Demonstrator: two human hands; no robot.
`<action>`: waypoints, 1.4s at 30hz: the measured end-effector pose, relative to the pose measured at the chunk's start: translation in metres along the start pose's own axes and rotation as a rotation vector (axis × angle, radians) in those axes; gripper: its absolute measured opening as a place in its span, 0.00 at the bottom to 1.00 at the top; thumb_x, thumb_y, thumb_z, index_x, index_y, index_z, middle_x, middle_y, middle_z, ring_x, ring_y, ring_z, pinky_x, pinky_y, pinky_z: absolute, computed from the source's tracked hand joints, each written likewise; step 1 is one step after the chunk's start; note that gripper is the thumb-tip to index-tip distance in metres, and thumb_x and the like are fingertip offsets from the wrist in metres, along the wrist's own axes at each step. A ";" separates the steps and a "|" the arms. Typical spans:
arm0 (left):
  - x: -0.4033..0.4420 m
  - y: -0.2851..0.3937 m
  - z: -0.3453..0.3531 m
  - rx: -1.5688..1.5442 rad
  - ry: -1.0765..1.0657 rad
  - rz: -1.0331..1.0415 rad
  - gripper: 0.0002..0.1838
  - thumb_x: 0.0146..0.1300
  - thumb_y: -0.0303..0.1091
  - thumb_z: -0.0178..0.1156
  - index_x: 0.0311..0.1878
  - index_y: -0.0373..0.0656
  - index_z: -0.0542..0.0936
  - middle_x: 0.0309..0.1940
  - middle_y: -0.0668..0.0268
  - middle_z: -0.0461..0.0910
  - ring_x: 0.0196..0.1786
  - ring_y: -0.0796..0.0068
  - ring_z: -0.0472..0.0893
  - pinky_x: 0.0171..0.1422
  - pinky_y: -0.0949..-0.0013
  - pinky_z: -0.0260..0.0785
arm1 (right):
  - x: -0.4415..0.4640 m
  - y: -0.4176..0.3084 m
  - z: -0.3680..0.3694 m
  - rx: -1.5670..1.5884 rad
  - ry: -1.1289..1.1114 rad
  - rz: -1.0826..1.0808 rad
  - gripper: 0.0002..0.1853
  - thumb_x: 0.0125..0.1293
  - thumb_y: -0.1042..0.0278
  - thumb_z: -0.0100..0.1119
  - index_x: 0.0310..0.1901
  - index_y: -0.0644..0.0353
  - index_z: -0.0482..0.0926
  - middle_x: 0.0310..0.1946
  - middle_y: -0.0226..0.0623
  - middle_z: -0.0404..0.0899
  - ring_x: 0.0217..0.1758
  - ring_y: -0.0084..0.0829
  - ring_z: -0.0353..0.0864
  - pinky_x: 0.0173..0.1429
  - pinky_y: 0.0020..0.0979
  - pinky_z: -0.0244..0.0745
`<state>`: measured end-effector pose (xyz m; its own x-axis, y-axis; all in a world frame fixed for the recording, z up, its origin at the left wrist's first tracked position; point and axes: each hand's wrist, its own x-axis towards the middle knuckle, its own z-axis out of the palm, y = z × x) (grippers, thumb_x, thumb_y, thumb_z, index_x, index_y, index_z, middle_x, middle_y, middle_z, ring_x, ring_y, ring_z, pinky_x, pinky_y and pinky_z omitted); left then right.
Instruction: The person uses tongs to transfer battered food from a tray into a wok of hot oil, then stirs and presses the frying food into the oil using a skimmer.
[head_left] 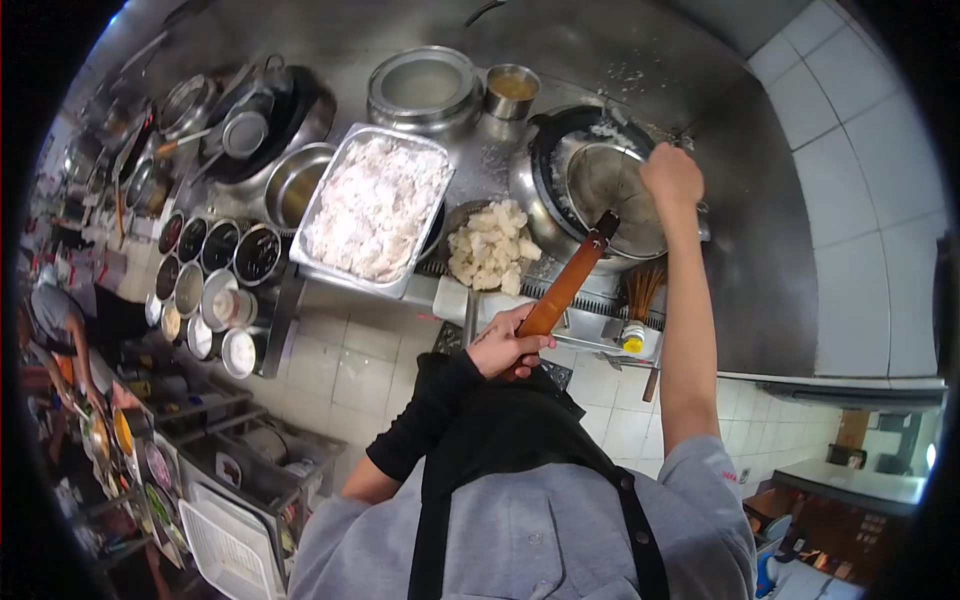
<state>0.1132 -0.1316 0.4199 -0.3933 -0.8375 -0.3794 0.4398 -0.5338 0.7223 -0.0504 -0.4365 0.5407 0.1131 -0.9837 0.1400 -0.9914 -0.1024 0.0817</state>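
Note:
My left hand [510, 345] is wrapped round the wooden handle of a round strainer [603, 185]. The strainer's bowl lies over the wok [548, 150] on the stove, and the handle slants down toward my body. Above the wok's right rim, my right hand [672, 178] is closed in a fist; whatever may be inside it is hidden. To the left of the handle, pale coated pieces of food [488, 248] are heaped at the stove's front edge. Farther left stands a metal tray [402, 280] full of white, floury pieces.
A large pot [420, 85] and a small metal pot [512, 90] stand at the back. Seasoning containers [257, 250] line the left side. Bamboo sticks [643, 295] and a yellow-capped bottle [633, 338] sit at the front edge. Another person [65, 320] works at far left.

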 end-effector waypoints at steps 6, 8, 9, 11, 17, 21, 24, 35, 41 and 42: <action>-0.002 0.002 -0.005 -0.092 0.024 0.054 0.30 0.75 0.21 0.58 0.78 0.44 0.65 0.44 0.66 0.78 0.28 0.84 0.68 0.26 0.76 0.65 | -0.112 -0.032 -0.048 0.081 0.073 -0.175 0.15 0.74 0.59 0.60 0.42 0.65 0.84 0.42 0.55 0.87 0.46 0.59 0.88 0.50 0.55 0.82; 0.002 -0.002 -0.011 -0.120 0.012 0.071 0.28 0.74 0.19 0.56 0.76 0.43 0.66 0.43 0.66 0.78 0.27 0.84 0.69 0.25 0.75 0.66 | -0.151 -0.051 -0.054 0.152 -0.002 -0.246 0.16 0.74 0.58 0.62 0.44 0.65 0.83 0.42 0.55 0.87 0.44 0.58 0.88 0.49 0.55 0.82; 0.003 -0.004 -0.013 -0.130 -0.004 0.075 0.28 0.74 0.18 0.56 0.74 0.43 0.67 0.43 0.65 0.78 0.27 0.83 0.69 0.25 0.75 0.66 | -0.166 -0.055 -0.052 0.201 -0.026 -0.303 0.15 0.74 0.58 0.63 0.44 0.65 0.82 0.43 0.55 0.87 0.43 0.58 0.88 0.48 0.55 0.82; 0.003 -0.007 -0.015 -0.131 -0.001 0.085 0.27 0.73 0.18 0.57 0.74 0.41 0.67 0.42 0.65 0.78 0.27 0.84 0.70 0.24 0.75 0.66 | -0.191 -0.063 -0.057 0.233 -0.066 -0.431 0.15 0.73 0.60 0.63 0.45 0.66 0.81 0.42 0.54 0.86 0.42 0.57 0.88 0.45 0.53 0.82; -0.008 0.001 -0.011 -0.098 0.023 0.101 0.27 0.71 0.19 0.58 0.73 0.39 0.67 0.41 0.65 0.78 0.26 0.83 0.70 0.24 0.74 0.66 | -0.228 -0.063 -0.076 0.198 -0.165 -0.646 0.16 0.71 0.62 0.65 0.49 0.67 0.77 0.40 0.49 0.81 0.37 0.51 0.89 0.38 0.46 0.84; -0.009 -0.002 -0.016 -0.084 0.051 0.055 0.23 0.71 0.19 0.57 0.68 0.37 0.70 0.40 0.65 0.78 0.26 0.83 0.71 0.23 0.74 0.66 | -0.245 -0.075 -0.069 0.128 -0.207 -0.687 0.17 0.69 0.63 0.66 0.50 0.66 0.77 0.40 0.46 0.80 0.36 0.48 0.90 0.38 0.44 0.85; -0.008 0.004 -0.019 0.084 0.055 -0.033 0.19 0.71 0.19 0.56 0.64 0.35 0.71 0.35 0.65 0.77 0.24 0.83 0.72 0.21 0.74 0.66 | -0.251 -0.088 -0.040 0.112 -0.171 -0.690 0.15 0.70 0.63 0.65 0.50 0.64 0.77 0.40 0.45 0.80 0.35 0.47 0.89 0.36 0.41 0.84; 0.009 -0.001 -0.014 -0.059 -0.005 0.073 0.29 0.75 0.22 0.60 0.76 0.41 0.67 0.31 0.67 0.76 0.23 0.83 0.69 0.21 0.76 0.61 | -0.249 -0.049 -0.055 0.328 0.004 -0.435 0.17 0.71 0.64 0.63 0.55 0.67 0.81 0.41 0.46 0.84 0.38 0.49 0.88 0.42 0.46 0.83; 0.005 0.014 -0.009 -0.028 0.081 0.073 0.26 0.75 0.19 0.56 0.74 0.42 0.69 0.46 0.65 0.79 0.27 0.84 0.67 0.25 0.77 0.60 | -0.249 0.001 -0.077 0.374 0.093 -0.017 0.14 0.70 0.63 0.66 0.51 0.64 0.84 0.40 0.49 0.87 0.38 0.54 0.88 0.43 0.49 0.82; 0.006 0.012 -0.012 -0.003 0.089 0.084 0.26 0.75 0.19 0.56 0.74 0.42 0.69 0.46 0.65 0.78 0.27 0.83 0.67 0.26 0.77 0.61 | -0.251 0.015 -0.076 0.346 0.128 0.044 0.14 0.70 0.63 0.67 0.50 0.63 0.85 0.40 0.49 0.87 0.38 0.55 0.88 0.43 0.50 0.82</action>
<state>0.1259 -0.1443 0.4195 -0.2818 -0.8862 -0.3677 0.4708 -0.4616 0.7518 -0.0885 -0.1799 0.5815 0.0556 -0.9640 0.2600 -0.9567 -0.1260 -0.2625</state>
